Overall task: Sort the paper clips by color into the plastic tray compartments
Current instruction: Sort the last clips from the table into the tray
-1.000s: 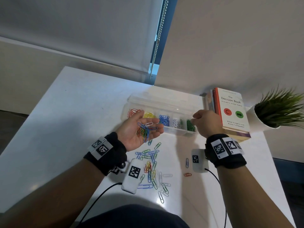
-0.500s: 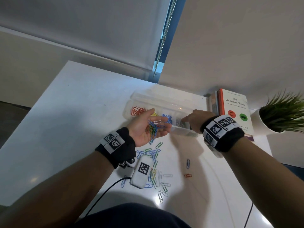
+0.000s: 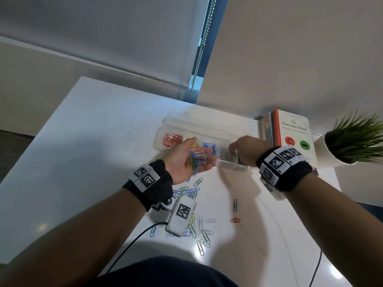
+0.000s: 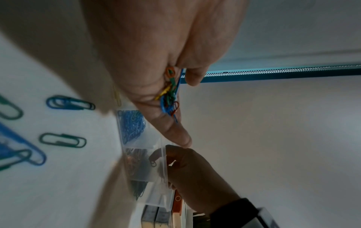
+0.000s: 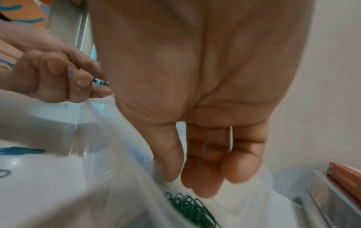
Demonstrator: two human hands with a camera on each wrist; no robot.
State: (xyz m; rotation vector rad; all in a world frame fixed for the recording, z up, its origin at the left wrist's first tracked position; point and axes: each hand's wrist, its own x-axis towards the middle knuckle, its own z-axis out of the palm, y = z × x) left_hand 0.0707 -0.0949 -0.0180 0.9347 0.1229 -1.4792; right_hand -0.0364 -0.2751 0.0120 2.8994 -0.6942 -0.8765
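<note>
While the clear plastic tray sits at the back of the white tabletop, its compartments already hold sorted clips: red clips at the left end, then yellow, blue clips, white/silver, and green clips at the right end. Left hand is palm up just in front of the tray, grip cupped around a mixed bunch of paper clips — blue, green, yellow, red, one white on top. Right hand is over the tray's right end, fingers pointing down into it near the green compartment; grip looks released, nothing visibly held, thumb side blurred. More loose paper clips lie scattered on the tabletop near the body, with a lone blue clip and red clip off to the right. A book stack topped by The Decision Book sits right of the tray, a potted plant beyond it.
</note>
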